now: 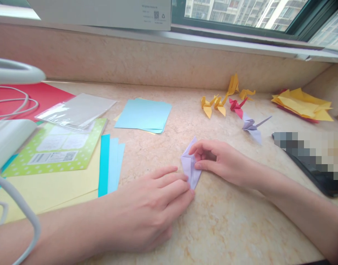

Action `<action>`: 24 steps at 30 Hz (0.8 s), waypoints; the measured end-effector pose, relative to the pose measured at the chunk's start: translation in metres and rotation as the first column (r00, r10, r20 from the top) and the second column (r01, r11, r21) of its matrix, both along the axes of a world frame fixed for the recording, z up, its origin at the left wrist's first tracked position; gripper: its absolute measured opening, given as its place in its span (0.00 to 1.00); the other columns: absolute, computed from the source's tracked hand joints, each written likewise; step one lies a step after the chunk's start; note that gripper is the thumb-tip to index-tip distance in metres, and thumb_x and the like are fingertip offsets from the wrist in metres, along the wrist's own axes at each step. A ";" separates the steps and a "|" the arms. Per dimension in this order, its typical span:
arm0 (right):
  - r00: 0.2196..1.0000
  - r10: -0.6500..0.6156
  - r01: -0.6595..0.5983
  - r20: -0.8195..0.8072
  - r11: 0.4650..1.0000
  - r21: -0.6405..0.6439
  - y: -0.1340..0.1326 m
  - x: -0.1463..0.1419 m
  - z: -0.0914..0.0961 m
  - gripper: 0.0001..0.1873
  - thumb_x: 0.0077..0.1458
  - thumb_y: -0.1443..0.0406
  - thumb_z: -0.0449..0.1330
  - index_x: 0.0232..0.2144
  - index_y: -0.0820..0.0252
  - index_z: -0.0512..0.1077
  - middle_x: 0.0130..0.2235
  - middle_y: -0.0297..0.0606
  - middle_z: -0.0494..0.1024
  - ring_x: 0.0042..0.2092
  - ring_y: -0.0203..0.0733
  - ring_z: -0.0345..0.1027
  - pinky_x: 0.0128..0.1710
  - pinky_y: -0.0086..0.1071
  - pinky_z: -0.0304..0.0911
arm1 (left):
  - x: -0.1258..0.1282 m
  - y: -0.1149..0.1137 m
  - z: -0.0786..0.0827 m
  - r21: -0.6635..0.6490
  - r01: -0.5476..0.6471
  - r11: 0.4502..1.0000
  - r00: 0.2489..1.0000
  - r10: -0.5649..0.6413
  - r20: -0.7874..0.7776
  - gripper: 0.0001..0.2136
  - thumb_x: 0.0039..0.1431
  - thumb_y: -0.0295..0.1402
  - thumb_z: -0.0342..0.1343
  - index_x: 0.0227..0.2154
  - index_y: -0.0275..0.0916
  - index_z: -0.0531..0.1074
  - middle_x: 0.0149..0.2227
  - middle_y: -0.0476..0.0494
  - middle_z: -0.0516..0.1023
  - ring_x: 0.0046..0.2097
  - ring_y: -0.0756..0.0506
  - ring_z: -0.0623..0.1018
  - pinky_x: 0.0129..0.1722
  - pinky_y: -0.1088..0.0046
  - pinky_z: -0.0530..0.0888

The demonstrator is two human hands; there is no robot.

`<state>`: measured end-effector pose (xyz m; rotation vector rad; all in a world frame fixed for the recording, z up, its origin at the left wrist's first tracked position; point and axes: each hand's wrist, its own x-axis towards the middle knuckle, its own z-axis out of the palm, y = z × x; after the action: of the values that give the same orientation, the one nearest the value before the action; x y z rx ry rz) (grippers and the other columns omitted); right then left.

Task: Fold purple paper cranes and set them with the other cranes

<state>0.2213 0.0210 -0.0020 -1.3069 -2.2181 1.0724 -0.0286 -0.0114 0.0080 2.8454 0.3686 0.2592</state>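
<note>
A small folded lilac paper piece lies on the beige stone counter in front of me. My left hand rests flat on the counter, its fingers stretched out and the fingertips pressing the lower edge of the lilac paper. My right hand comes in from the right and pinches the paper's right side between thumb and forefinger.
Finished paper cranes stand behind: yellow ones, a red one, a lilac one. Light-blue sheets, a green dotted packet, a clear sleeve, yellow paper, a dark device and white cables surround the hands.
</note>
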 end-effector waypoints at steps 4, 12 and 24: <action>0.997 0.018 -0.027 0.069 0.992 0.127 -0.002 -0.002 -0.002 0.07 0.61 0.68 0.60 0.42 0.54 0.73 0.38 0.34 0.80 0.42 0.42 0.72 0.46 0.39 0.62 | -0.002 -0.004 -0.004 0.011 -0.041 0.999 0.999 0.042 -0.017 0.23 0.59 0.28 0.52 0.58 0.33 0.65 0.53 0.34 0.72 0.56 0.37 0.71 0.57 0.60 0.70; 0.996 0.005 -0.026 0.094 0.975 0.221 -0.004 -0.004 -0.003 0.03 0.62 0.68 0.58 0.35 0.56 0.72 0.34 0.33 0.78 0.37 0.40 0.70 0.47 0.40 0.60 | -0.003 -0.004 -0.009 0.014 -0.016 1.000 1.000 0.016 0.013 0.25 0.59 0.29 0.50 0.60 0.31 0.62 0.59 0.33 0.70 0.60 0.37 0.69 0.58 0.61 0.69; 0.996 -0.040 0.024 0.082 0.981 0.191 -0.005 -0.008 -0.005 0.03 0.60 0.69 0.61 0.33 0.57 0.71 0.33 0.31 0.76 0.38 0.40 0.68 0.42 0.36 0.59 | -0.002 0.000 -0.005 0.042 0.011 0.999 1.000 -0.011 -0.001 0.25 0.59 0.28 0.50 0.61 0.32 0.63 0.58 0.35 0.72 0.60 0.39 0.70 0.59 0.64 0.68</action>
<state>0.2131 0.0161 -0.0074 -1.3223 -2.2892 0.7838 -0.0304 -0.0112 0.0027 2.8877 0.3522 0.2676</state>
